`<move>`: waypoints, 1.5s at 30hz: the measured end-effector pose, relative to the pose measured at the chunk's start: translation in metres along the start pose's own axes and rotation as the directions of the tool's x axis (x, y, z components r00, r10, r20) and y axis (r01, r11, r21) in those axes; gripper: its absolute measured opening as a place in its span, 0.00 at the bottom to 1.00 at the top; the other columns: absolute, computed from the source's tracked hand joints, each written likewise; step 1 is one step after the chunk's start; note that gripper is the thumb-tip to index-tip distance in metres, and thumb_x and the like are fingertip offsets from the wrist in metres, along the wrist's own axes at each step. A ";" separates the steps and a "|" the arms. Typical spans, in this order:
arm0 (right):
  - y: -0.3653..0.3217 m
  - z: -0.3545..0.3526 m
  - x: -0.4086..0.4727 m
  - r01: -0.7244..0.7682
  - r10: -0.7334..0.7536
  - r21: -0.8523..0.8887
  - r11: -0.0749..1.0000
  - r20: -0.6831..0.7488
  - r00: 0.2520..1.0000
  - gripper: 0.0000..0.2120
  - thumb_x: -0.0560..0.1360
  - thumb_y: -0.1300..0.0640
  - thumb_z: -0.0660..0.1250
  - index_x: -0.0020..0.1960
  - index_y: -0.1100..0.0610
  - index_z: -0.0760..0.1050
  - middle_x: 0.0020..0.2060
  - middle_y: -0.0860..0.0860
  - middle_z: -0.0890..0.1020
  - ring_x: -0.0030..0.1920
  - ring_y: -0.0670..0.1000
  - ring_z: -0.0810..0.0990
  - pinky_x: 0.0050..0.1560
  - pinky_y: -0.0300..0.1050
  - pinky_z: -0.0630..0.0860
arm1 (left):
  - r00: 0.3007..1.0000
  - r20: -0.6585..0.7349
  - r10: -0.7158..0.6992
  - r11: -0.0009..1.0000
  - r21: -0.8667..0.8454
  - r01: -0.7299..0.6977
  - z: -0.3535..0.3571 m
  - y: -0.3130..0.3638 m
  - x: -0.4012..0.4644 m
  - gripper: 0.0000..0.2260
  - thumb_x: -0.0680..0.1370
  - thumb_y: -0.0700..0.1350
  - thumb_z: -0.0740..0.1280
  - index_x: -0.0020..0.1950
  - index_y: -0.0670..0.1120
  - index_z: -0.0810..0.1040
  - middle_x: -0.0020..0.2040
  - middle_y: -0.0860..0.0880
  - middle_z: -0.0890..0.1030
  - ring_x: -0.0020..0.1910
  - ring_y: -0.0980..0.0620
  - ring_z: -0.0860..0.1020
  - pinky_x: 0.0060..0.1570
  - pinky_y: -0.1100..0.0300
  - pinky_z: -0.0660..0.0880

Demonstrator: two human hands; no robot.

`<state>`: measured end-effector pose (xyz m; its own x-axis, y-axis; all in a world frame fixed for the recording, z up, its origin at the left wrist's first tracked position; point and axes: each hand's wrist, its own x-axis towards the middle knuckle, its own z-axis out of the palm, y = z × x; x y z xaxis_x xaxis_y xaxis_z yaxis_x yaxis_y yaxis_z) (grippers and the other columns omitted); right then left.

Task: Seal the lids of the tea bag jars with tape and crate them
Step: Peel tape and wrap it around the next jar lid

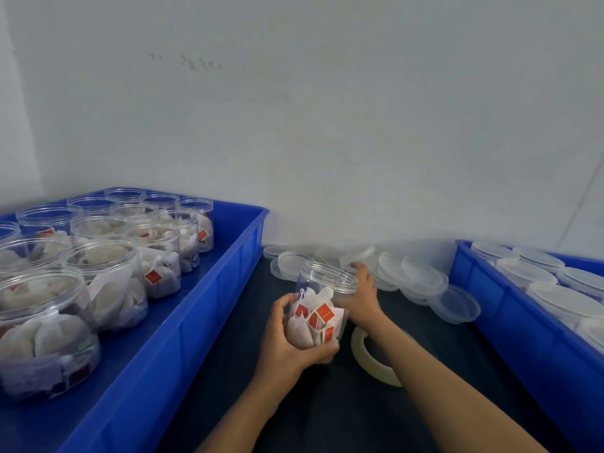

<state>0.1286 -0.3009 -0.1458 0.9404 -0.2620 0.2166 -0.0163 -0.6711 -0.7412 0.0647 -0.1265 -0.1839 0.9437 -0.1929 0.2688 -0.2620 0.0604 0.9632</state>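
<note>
At far left, a blue crate [209, 289] rests on the dark tabletop [327, 413] and holds many clear, lidless jars packed with white tea bags; the nearest of these jars [42, 328] stands at the crate's near left.

Just right of the crate, the left hand [287, 341] grips the lower body of one open jar [322, 305]. Its thumb lies across the jar's left wall and its fingers [327, 349] curl under and around the base. The jar is tilted, with its open mouth leaning away from the person and slightly right. White tea bags with red tags [322, 313] fill its lower half.

The right hand [361, 295] lies against the jar's right side. Its fingers extend past the threaded rim toward the pile of clear lids [415, 276] at the wall; whether they touch a lid cannot be told.

A roll of pale tape [372, 361] lies flat on the tabletop just beside the jar's base, partly hidden beneath the right forearm.

At far right, a second blue crate [523, 322] holds jars with lids [539, 256] fitted.
</note>
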 end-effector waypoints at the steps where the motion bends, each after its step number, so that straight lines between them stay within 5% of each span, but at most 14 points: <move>1: 0.000 -0.008 -0.004 0.039 -0.039 0.007 0.999 0.011 0.999 0.49 0.65 0.47 0.79 0.75 0.54 0.53 0.71 0.56 0.61 0.71 0.59 0.61 0.71 0.58 0.62 | 1.000 0.008 -0.003 1.000 -0.009 0.003 0.000 0.000 0.000 0.39 0.57 0.50 0.83 0.61 0.68 0.67 0.61 0.57 0.75 0.57 0.57 0.78 0.53 0.55 0.80; 7: 0.021 -0.060 -0.053 0.093 -0.103 0.086 0.992 0.121 0.987 0.54 0.59 0.54 0.83 0.73 0.43 0.52 0.67 0.49 0.66 0.65 0.50 0.70 0.61 0.46 0.74 | 0.999 0.049 0.000 0.999 0.036 -0.002 0.003 0.002 0.000 0.42 0.58 0.51 0.82 0.68 0.63 0.68 0.63 0.54 0.74 0.59 0.55 0.77 0.59 0.51 0.77; 11: 0.033 -0.074 -0.084 0.005 -0.037 0.237 0.971 0.132 0.991 0.53 0.59 0.60 0.82 0.72 0.41 0.53 0.62 0.52 0.71 0.62 0.51 0.75 0.64 0.53 0.75 | 0.997 0.076 0.023 0.998 0.055 -0.027 0.004 0.005 -0.003 0.42 0.61 0.45 0.83 0.67 0.64 0.65 0.60 0.56 0.76 0.54 0.61 0.79 0.50 0.67 0.77; 16: 0.035 -0.078 -0.109 -0.012 -0.020 0.419 0.908 0.072 0.997 0.52 0.56 0.59 0.83 0.70 0.39 0.58 0.59 0.48 0.74 0.53 0.45 0.80 0.46 0.33 0.77 | 0.990 0.139 0.009 0.996 0.083 -0.021 0.005 0.012 -0.009 0.39 0.61 0.45 0.83 0.59 0.57 0.60 0.56 0.51 0.73 0.49 0.65 0.79 0.42 0.70 0.76; 23: 0.031 -0.081 -0.118 -0.028 0.003 0.632 0.775 0.041 0.999 0.47 0.55 0.43 0.82 0.69 0.38 0.63 0.57 0.51 0.81 0.55 0.50 0.82 0.62 0.54 0.75 | 0.976 0.218 0.008 1.000 0.020 -0.013 0.004 0.018 -0.012 0.34 0.58 0.54 0.81 0.61 0.53 0.72 0.54 0.53 0.81 0.52 0.54 0.82 0.48 0.58 0.80; 26: 0.031 -0.077 -0.118 -0.038 0.006 0.735 0.677 0.046 0.999 0.29 0.69 0.47 0.74 0.67 0.43 0.68 0.56 0.54 0.81 0.55 0.55 0.83 0.58 0.58 0.78 | 0.972 0.235 -0.003 1.000 0.011 0.000 0.005 0.018 -0.013 0.33 0.59 0.54 0.80 0.61 0.51 0.72 0.54 0.55 0.81 0.54 0.53 0.82 0.48 0.58 0.80; 29: 0.027 -0.073 -0.120 0.019 -0.037 0.694 0.719 0.011 0.999 0.15 0.77 0.46 0.63 0.63 0.46 0.73 0.56 0.53 0.81 0.55 0.54 0.82 0.57 0.56 0.78 | 0.967 0.254 -0.039 0.999 0.002 0.040 0.004 0.019 -0.014 0.35 0.58 0.55 0.79 0.61 0.50 0.70 0.56 0.50 0.80 0.53 0.52 0.82 0.46 0.59 0.80; 36: 0.010 -0.059 -0.125 0.100 -0.079 0.618 0.780 -0.061 0.995 0.23 0.74 0.37 0.57 0.67 0.40 0.70 0.62 0.40 0.77 0.62 0.43 0.77 0.63 0.46 0.73 | 0.949 0.302 -0.089 0.995 -0.024 0.101 0.009 0.025 -0.018 0.43 0.57 0.56 0.77 0.66 0.59 0.58 0.59 0.50 0.76 0.53 0.60 0.81 0.46 0.65 0.78; 41: -0.002 -0.048 -0.129 0.150 -0.109 0.589 0.794 -0.105 0.989 0.27 0.75 0.41 0.55 0.72 0.48 0.67 0.65 0.47 0.74 0.65 0.45 0.74 0.67 0.50 0.72 | 0.978 0.179 -0.104 0.970 -0.199 0.139 0.013 0.021 -0.018 0.37 0.63 0.55 0.73 0.67 0.66 0.58 0.50 0.61 0.83 0.52 0.58 0.82 0.52 0.58 0.76; 45: -0.011 -0.049 -0.129 0.227 -0.168 0.565 0.793 -0.155 0.973 0.25 0.76 0.43 0.56 0.70 0.50 0.68 0.61 0.51 0.76 0.59 0.46 0.77 0.61 0.47 0.76 | 0.972 0.180 -0.151 0.958 -0.217 0.189 0.010 0.029 -0.020 0.37 0.61 0.62 0.71 0.69 0.59 0.66 0.54 0.52 0.83 0.54 0.52 0.82 0.54 0.54 0.77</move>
<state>-0.0087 -0.2937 -0.1347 0.8656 -0.2496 0.4342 0.3927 -0.1996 -0.8977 0.0363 -0.1304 -0.1614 0.9203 -0.3733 0.1172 -0.0290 0.2337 0.9719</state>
